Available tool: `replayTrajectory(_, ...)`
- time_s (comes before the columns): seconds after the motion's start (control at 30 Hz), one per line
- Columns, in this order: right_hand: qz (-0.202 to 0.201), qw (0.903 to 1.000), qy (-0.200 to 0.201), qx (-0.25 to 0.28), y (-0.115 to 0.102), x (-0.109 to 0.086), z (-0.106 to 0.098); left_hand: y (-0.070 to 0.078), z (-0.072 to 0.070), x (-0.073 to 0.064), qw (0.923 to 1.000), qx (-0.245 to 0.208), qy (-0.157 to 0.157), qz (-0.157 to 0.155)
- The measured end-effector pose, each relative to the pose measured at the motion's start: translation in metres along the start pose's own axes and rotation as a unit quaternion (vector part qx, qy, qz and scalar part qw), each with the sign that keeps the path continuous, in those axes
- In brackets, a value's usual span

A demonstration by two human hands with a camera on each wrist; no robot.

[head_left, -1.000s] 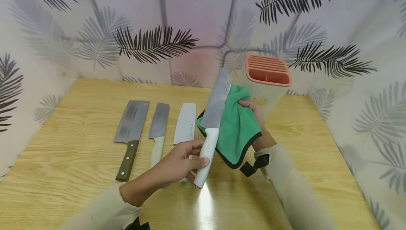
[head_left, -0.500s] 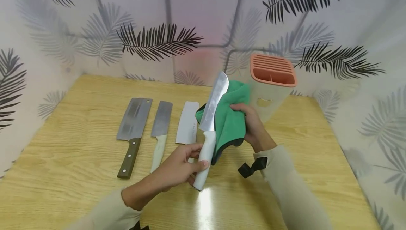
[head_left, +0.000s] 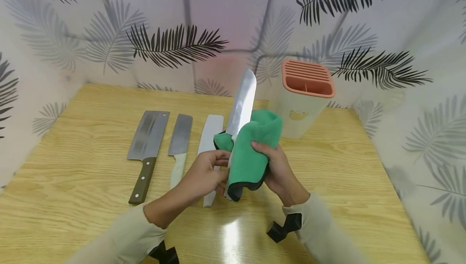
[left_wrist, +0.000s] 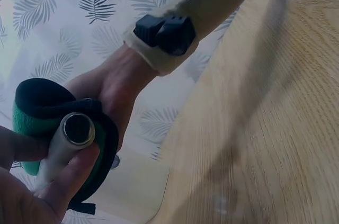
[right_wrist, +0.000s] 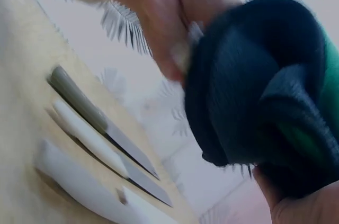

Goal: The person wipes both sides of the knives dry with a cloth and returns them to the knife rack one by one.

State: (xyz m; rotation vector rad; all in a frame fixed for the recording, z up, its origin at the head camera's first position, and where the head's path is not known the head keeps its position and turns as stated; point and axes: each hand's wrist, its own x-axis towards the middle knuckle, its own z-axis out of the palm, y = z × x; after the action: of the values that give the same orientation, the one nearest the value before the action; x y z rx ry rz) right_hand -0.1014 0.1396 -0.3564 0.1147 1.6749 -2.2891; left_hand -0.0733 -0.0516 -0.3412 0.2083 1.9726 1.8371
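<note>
In the head view a knife (head_left: 243, 101) with a broad steel blade points up and away above the table. My left hand (head_left: 206, 173) grips its white handle (left_wrist: 62, 147), whose round butt end shows in the left wrist view. My right hand (head_left: 278, 167) holds a green cloth (head_left: 251, 154) with black edging, folded around the handle and the base of the blade. The cloth covers most of the handle in the head view. In the right wrist view the cloth's dark underside (right_wrist: 238, 91) fills the space between both hands.
Left of the hands lie a cleaver (head_left: 147, 134) with a brown handle, a narrower knife (head_left: 180, 134) with a cream handle and a white-bladed knife (head_left: 211, 130). A tall pale knife holder (head_left: 298, 114) with an orange slotted top stands at the back right of the wooden table (head_left: 338, 167).
My right hand has brought the cloth down from beside the blade and wrapped it over the handle. The blade, earlier lying in front of the cloth, now stands out above it.
</note>
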Motion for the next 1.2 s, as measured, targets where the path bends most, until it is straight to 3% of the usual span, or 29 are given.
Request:
replayTrajectory(0.1,0.006,0.9999,0.006,-0.007,0.006,-0.008,0.004,-0.001,0.001,0.004,0.9992,-0.012,0.037,-0.008)
replayTrajectory(0.2,0.002,0.9997,0.010,-0.020,0.010,-0.016,0.008,-0.002,0.000,0.007,0.9981,-0.026,0.055,-0.005)
replayTrajectory(0.4,-0.065,0.9957,0.021,-0.063,0.024,-0.031,0.018,-0.006,-0.003,0.011,0.9959,-0.041,0.080,-0.002)
replayTrajectory(0.6,-0.132,0.9800,0.036,-0.145,0.038,-0.052,0.026,-0.008,-0.005,0.015,0.9953,-0.060,0.075,-0.007)
replayTrajectory(0.8,-0.185,0.9607,0.019,-0.206,0.046,-0.067,0.023,-0.009,-0.006,0.017,0.9925,-0.095,0.076,-0.009)
replayTrajectory(0.9,-0.233,0.9396,0.005,-0.251,0.052,-0.076,0.017,-0.011,-0.006,0.016,0.9930,-0.092,0.072,-0.016)
replayTrajectory(0.97,-0.279,0.9183,-0.014,-0.280,0.054,-0.081,0.012,-0.011,-0.005,0.016,0.9930,-0.088,0.077,-0.019)
replayTrajectory(1.1,-0.386,0.8569,-0.014,-0.341,0.050,-0.077,0.007,-0.010,0.001,0.017,0.9924,-0.098,0.074,-0.010)
replayTrajectory(1.2,-0.447,0.8026,0.031,-0.394,0.041,-0.068,0.005,-0.010,0.008,0.017,0.9920,-0.112,0.058,-0.003)
